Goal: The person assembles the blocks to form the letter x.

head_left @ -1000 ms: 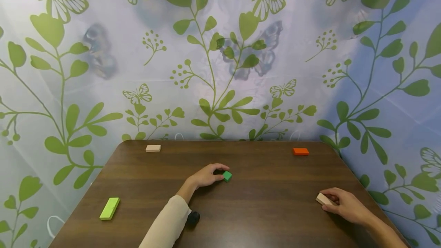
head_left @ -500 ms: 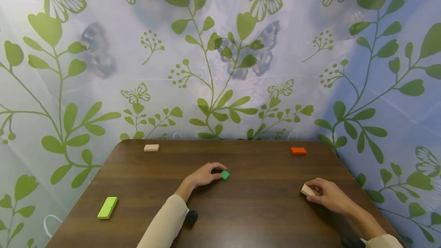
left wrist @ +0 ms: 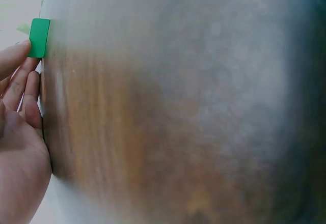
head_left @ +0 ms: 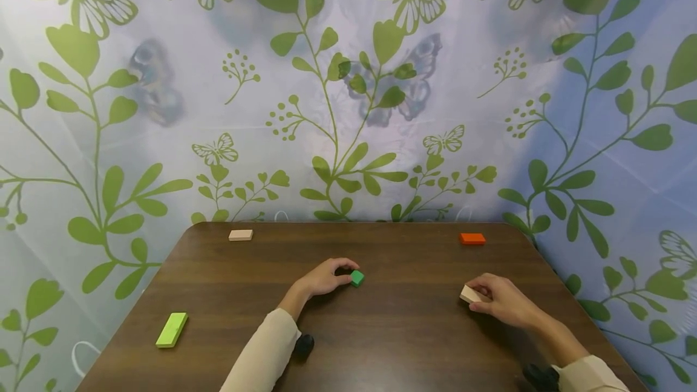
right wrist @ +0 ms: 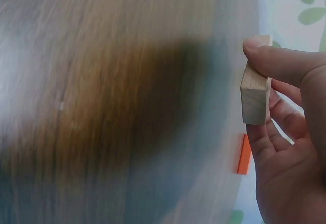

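Near the middle of the table (head_left: pixel 381 331), my left hand (head_left: pixel 323 277) pinches a small green block (head_left: pixel 357 278) between thumb and fingers. The left wrist view also has the green block (left wrist: pixel 39 38) at its left edge, beside the thumb. To the right, my right hand (head_left: pixel 503 301) grips a pale wooden block (head_left: pixel 469 294), thumb on one side and fingers on the other. Close up in the right wrist view, the wooden block (right wrist: pixel 255 99) appears above the tabletop, one end facing the camera. Part of it lies hidden behind the thumb.
A lime-green block (head_left: pixel 172 329) lies at the table's left. Along the far edge are another pale wooden block (head_left: pixel 241 235) on the left and an orange block (head_left: pixel 472 239) on the right. A leaf-and-butterfly patterned curtain (head_left: pixel 348 95) hangs behind the table.
My right hand has carried the wooden block leftward and slightly away from me, bringing its sleeve into view. The left hand stays on the green block in about the same place.
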Demonstrator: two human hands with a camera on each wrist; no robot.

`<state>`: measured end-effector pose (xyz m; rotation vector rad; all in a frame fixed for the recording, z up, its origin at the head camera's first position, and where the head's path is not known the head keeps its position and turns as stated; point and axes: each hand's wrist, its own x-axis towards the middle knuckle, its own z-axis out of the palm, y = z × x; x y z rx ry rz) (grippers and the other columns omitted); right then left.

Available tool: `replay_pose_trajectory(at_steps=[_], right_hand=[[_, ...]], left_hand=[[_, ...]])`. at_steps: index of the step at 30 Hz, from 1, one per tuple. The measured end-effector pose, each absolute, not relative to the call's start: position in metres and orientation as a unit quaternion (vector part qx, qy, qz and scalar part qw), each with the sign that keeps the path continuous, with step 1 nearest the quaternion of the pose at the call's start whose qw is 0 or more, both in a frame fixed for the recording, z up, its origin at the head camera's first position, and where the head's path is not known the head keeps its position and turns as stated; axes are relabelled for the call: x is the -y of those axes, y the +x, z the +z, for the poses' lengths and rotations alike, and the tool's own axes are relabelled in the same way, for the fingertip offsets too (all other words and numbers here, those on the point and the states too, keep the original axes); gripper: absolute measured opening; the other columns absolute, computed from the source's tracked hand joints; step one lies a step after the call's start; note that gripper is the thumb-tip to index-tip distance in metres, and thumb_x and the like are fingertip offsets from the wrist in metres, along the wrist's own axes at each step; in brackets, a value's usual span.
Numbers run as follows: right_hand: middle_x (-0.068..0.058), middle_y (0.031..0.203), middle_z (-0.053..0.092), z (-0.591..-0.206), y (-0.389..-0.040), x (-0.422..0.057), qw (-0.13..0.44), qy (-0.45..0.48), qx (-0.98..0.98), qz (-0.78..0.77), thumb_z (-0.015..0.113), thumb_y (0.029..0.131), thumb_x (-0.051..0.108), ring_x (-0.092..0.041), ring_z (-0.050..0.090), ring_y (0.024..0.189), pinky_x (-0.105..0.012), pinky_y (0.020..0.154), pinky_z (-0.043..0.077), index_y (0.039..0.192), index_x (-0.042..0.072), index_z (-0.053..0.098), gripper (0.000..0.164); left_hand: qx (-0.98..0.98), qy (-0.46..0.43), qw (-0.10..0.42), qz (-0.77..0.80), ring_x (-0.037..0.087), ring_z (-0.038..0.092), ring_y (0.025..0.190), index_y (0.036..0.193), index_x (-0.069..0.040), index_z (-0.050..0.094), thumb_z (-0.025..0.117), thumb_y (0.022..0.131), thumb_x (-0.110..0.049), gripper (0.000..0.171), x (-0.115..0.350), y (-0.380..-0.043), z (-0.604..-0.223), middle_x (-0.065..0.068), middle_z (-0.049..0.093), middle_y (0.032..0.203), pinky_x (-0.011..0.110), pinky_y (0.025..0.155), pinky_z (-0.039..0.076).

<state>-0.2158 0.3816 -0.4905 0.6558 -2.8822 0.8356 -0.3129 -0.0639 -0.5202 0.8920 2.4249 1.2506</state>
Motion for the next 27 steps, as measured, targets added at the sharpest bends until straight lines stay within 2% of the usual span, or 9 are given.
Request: replay_pose_trajectory(at_steps=[27], right_hand=[[0.003,0.099,0.065,-0.492,-0.24,-0.316,0.016,0.229,0.933,0.276,0.088,0.084,0.018,-0.011,0.057,0.084,-0.029,0.07,0.049,0.115,0.002,0.074,0.037]], left_hand=[[-0.844,0.316,0.121,0.417,0.031,0.055,0.126,0.134,-0.007,0.066,0.064,0.104,-0.012,0.03,0.064,-0.314,-0.521,0.006,0.064,0.128,0.053,0.107,0.041]])
